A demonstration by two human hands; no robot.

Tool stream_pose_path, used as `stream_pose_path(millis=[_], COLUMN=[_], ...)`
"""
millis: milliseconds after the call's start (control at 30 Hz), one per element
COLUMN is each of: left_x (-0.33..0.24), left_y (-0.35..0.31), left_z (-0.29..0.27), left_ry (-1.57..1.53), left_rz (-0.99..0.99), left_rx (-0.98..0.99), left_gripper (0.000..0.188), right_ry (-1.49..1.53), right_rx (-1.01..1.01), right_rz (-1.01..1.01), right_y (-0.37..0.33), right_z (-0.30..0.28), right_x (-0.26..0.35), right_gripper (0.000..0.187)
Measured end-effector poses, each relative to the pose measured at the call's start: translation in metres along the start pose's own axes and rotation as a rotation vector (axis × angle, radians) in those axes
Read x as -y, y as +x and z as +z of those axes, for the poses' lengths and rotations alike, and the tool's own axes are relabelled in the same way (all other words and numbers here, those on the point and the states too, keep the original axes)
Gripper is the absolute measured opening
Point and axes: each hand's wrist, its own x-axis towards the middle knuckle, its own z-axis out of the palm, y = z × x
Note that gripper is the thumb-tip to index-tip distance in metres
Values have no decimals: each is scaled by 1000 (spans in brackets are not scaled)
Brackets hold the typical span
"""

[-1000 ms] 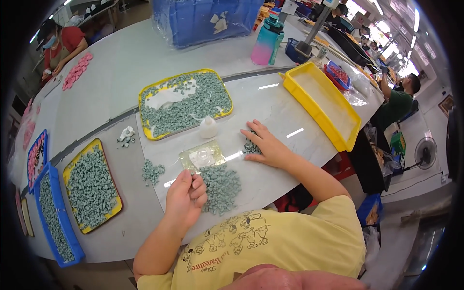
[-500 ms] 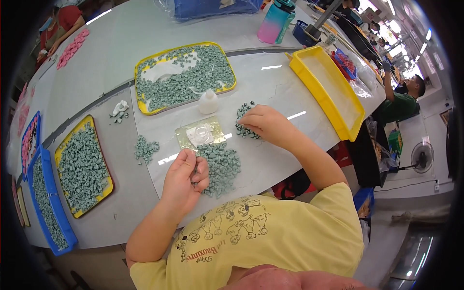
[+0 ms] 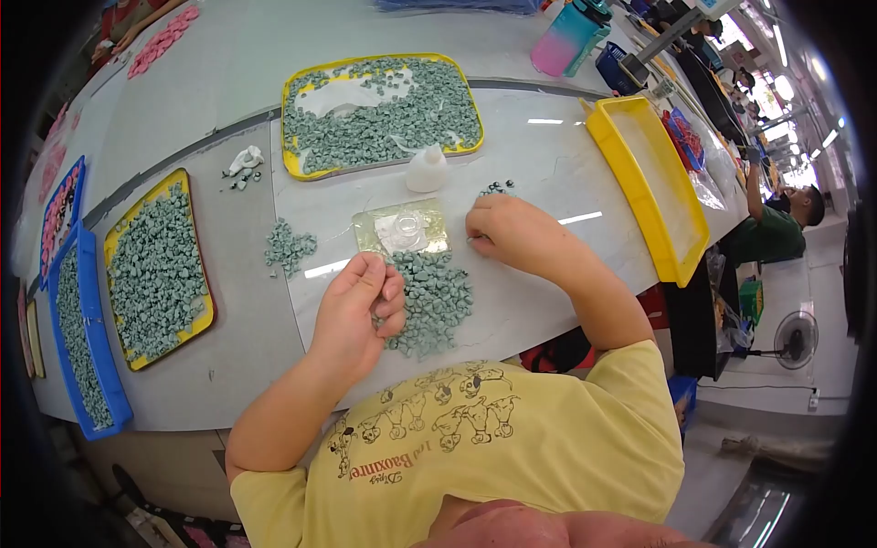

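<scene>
My left hand is closed, thumb pressed to the curled fingers, at the left edge of a heap of small grey-green pieces. Whatever it may hold is too small to make out. My right hand is closed too, fingertips pinched downward just right of that heap. It partly covers a smaller group of pieces with dark spots, and its fingertips' contents are hidden. Between the hands and slightly beyond lies a flat greenish pad bearing a small clear round dish. A white squeeze bottle stands behind the pad.
A yellow tray of grey-green pieces sits at the back, another yellow tray and a blue bin at left. A small cluster lies left of the pad. A yellow tray and a tumbler stand to the right.
My right hand has come nearer to me and slightly left, off the small group toward the heap. My left hand stays nearly in place. The whole view has shifted a little.
</scene>
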Motion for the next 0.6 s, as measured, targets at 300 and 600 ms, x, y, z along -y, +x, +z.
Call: stream_pose_path(millis=[300,600], left_x=[-21,-19], left_y=[18,27], left_z=[-24,-40], left_ry=[-112,-128], left_rz=[135,110], left_rx=[-51,-77], left_gripper=[14,12], right_ry=[476,564], right_rx=[-38,77], right_rz=[-356,-436], right_y=[24,32], right_z=[23,40], right_x=[25,38], right_gripper=[13,17])
